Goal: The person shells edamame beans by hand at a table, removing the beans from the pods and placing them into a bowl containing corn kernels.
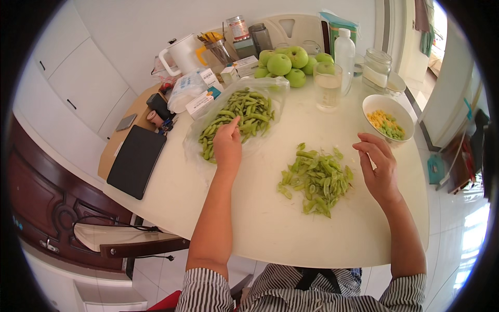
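My left hand is over unshelled edamame pods lying on a clear plastic bag. Its index finger points forward at the pods; whether a pod is between finger and thumb is hidden. My right hand hovers above the table with fingers curved, thumb apart and nothing visible in it. Left of it lies a loose heap of split, emptied pods. Just beyond the right hand stands a white bowl holding green beans and yellow kernels, perhaps corn.
Green apples, a glass mug of clear liquid, a plastic bottle and a glass jar line the far side. A white kettle, small boxes and a black flat case are at left.
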### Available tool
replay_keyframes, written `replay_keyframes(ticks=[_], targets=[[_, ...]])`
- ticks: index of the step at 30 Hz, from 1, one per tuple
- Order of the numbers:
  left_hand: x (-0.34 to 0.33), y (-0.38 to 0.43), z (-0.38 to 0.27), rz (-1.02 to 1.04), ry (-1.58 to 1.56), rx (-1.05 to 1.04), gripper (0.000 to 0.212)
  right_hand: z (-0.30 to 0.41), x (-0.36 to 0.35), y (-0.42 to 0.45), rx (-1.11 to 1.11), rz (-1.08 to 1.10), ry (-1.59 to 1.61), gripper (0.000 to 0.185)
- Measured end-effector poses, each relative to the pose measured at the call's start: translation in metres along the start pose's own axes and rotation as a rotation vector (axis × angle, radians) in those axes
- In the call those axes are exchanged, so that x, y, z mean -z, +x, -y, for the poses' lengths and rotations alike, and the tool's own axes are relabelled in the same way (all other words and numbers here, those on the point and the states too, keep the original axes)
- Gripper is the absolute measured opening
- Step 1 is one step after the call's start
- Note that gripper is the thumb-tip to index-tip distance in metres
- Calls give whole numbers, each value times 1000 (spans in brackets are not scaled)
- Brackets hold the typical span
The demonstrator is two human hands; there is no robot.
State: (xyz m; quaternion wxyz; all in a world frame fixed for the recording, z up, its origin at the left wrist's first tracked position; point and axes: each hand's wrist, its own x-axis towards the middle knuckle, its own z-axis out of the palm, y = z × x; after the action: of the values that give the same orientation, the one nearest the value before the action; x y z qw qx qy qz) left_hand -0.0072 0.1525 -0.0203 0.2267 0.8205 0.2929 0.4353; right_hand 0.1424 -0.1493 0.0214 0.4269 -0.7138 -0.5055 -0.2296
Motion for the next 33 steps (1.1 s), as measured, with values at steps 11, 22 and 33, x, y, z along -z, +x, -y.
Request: replay_keyframes(ticks=[11, 22, 33], targets=[[-19, -50, -102, 610, -917, 379, 18, 22, -4, 0, -83, 65, 174, 21], [-19, -70, -123, 845, -929, 345, 18, 19, -10, -10, -37, 287, 252, 15], [-22, -19, -29, 347, 240, -49, 16, 26, -4, -6, -149, 199, 350, 13]])
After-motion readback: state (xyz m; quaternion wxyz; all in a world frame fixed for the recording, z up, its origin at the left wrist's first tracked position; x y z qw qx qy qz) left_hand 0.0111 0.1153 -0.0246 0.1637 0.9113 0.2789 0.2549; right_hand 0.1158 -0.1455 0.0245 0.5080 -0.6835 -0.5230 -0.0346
